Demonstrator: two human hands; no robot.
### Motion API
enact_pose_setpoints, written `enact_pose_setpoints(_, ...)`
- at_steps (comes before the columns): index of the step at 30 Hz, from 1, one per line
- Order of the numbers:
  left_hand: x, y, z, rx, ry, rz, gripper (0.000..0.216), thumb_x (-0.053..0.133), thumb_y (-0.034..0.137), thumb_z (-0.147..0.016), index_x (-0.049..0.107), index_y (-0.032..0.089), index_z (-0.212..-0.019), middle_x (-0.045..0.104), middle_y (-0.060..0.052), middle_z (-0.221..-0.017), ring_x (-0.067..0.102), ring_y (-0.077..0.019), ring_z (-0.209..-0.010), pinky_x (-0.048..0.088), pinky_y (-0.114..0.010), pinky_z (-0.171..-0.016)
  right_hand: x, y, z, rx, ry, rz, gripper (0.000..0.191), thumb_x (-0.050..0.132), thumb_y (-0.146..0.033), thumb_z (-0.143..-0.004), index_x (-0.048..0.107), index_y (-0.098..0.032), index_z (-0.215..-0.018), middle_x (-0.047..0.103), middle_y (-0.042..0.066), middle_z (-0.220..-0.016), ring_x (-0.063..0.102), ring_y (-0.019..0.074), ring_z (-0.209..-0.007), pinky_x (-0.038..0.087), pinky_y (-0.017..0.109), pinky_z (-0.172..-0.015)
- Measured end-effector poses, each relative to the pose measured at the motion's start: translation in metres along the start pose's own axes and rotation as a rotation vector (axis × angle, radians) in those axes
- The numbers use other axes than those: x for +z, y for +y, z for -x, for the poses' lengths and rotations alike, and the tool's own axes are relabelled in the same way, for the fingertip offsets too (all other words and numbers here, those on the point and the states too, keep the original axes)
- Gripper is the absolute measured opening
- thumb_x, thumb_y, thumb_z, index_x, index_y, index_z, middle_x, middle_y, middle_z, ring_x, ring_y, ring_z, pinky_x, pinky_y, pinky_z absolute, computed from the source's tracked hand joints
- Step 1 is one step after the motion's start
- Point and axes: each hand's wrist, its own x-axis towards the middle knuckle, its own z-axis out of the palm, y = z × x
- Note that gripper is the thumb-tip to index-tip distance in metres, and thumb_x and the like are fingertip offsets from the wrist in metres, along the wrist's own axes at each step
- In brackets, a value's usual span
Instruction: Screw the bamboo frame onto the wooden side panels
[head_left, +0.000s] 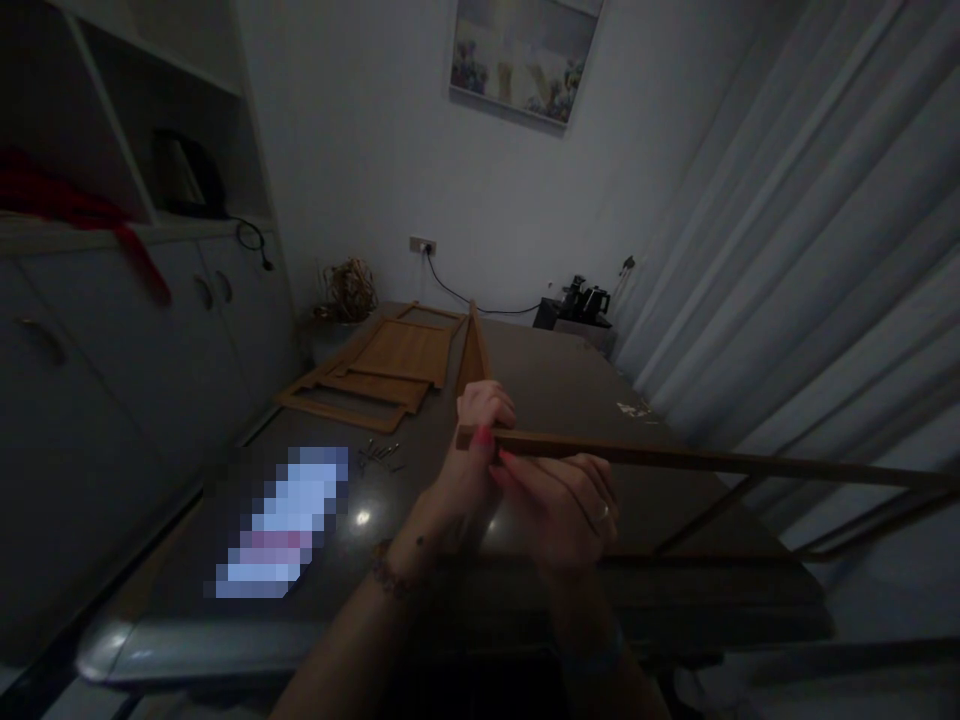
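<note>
My left hand [480,430] is closed around the near end of an upright wooden panel [472,350], its thumb pressing the end of a long wooden bar [675,455]. That bar belongs to a wooden frame stretching away to the right, with crosspieces [709,515] below it. Just under the bar's end, my right hand [574,505] is closed in a pinch near the left thumb. What its fingertips hold, if anything, is too dark and small to make out. Several small metal screws [382,452] lie on the table left of my hands.
Flat wooden panels and frames [397,350] lie at the left on the dark table [547,370]. A pixelated bright rectangle [285,525] is at the near left. Small pale scraps [634,410] are at the right. Cabinets [135,320] stand left, a curtain [810,250] right.
</note>
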Motion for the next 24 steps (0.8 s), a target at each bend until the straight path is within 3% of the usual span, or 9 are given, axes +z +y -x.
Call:
enact_pose_setpoints(10, 0.002, -0.003, -0.002, 0.022, 0.030, 0.007, 0.054, 0.011, 0.055, -0.098, 0.042, 0.023, -0.068, 0.050, -0.001, -0.073, 0.045, -0.0190, -0.080, 0.036, -0.037, -0.073, 0.009, -0.007, -0.007, 0.072, 0.065, 0.034, 0.009, 0.070, -0.025, -0.086, 0.063, -0.023, -0.080, 0.066, -0.006, -0.064, 0.058, 0.0094, -0.057, 0.039, 0.031, -0.072)
enact_pose_setpoints(15, 0.002, -0.004, -0.001, 0.039, 0.033, 0.012, 0.052, 0.015, 0.056, -0.098, 0.042, 0.022, -0.070, 0.050, -0.001, -0.074, 0.045, -0.0187, -0.079, 0.035, -0.038, -0.071, 0.006, -0.011, -0.012, 0.127, 0.007, 0.046, 0.014, 0.065, -0.025, -0.089, 0.057, -0.022, -0.077, 0.063, -0.007, -0.061, 0.058, 0.0095, -0.058, 0.037, 0.031, -0.073)
enact_pose_setpoints(24, 0.002, -0.003, -0.002, 0.010, 0.016, 0.020, 0.055, 0.013, 0.059, -0.097, 0.042, 0.022, -0.068, 0.050, -0.001, -0.069, 0.045, -0.0194, -0.078, 0.036, -0.039, -0.071, 0.003, -0.013, -0.012, 0.066, -0.044, 0.104, 0.012, 0.067, -0.024, -0.088, 0.058, -0.023, -0.080, 0.063, -0.008, -0.060, 0.055, 0.0090, -0.055, 0.034, 0.032, -0.072)
